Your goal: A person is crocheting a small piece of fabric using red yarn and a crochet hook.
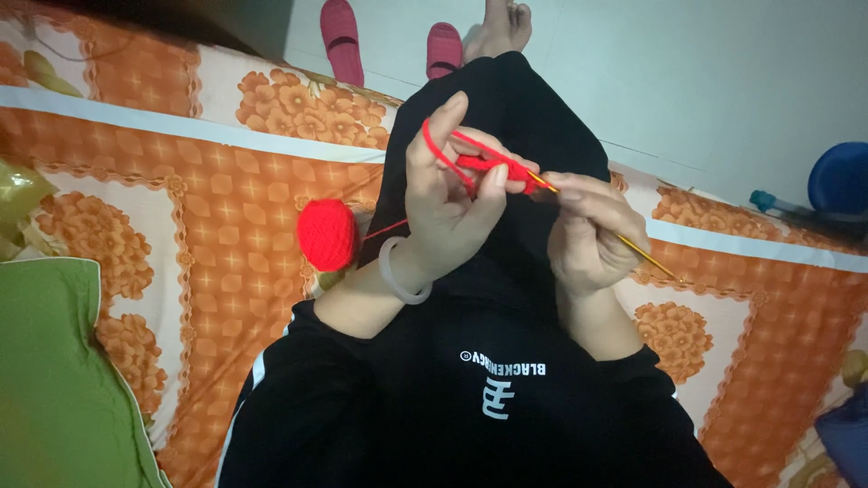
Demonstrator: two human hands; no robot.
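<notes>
Yarn work sits between the 2 hands, raised above the person's black-trousered lap. The left hand (448,203) is curled, its thumb and fingers pinching a small red crochet piece (493,169), with a red strand (436,145) looped over its raised forefinger. A pale bangle (398,271) circles that wrist. The right hand (588,230), just beside the left, is closed around a thin yellow crochet hook (633,246); the hook's tip meets the red piece, and its tail pokes out past the far side of the hand. A red yarn ball (328,234) rests on the orange flowered bedsheet (217,208) near the left wrist, its thread running up toward that hand. Beyond both hands, 2 pink slippers (342,38) lie on the floor.
</notes>
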